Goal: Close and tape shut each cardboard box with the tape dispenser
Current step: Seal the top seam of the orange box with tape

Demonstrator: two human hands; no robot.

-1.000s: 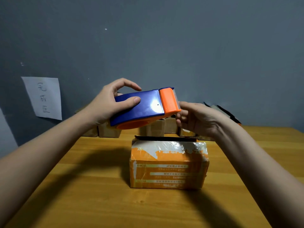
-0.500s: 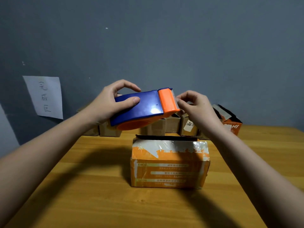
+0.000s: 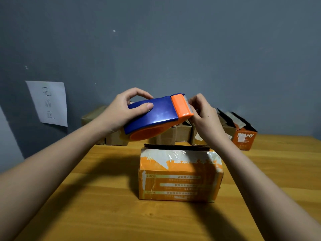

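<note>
Grey wall behind, my wooden table (image 3: pixel 104 214) below, the blue and orange plastic tape dispenser (image 3: pixel 156 115) held up in the air between my hands.

My left hand (image 3: pixel 121 112) grips the dispenser's blue body, thumb lying across the near side, fingers curled over the far edge. My right hand (image 3: pixel 203 115) has its fingertips bunched at the toothed orange cutter end, touching it; whether they pinch tape I cannot tell. Directly beneath sits the orange printed cardboard box (image 3: pixel 180 176), its top covered with shiny clear film. Farther back, plain brown cardboard boxes (image 3: pixel 173 134) line the wall, with an open-flapped orange box (image 3: pixel 245 138) at the right end and a handwritten white paper sheet (image 3: pixel 48 103) stuck up on the left.
</note>
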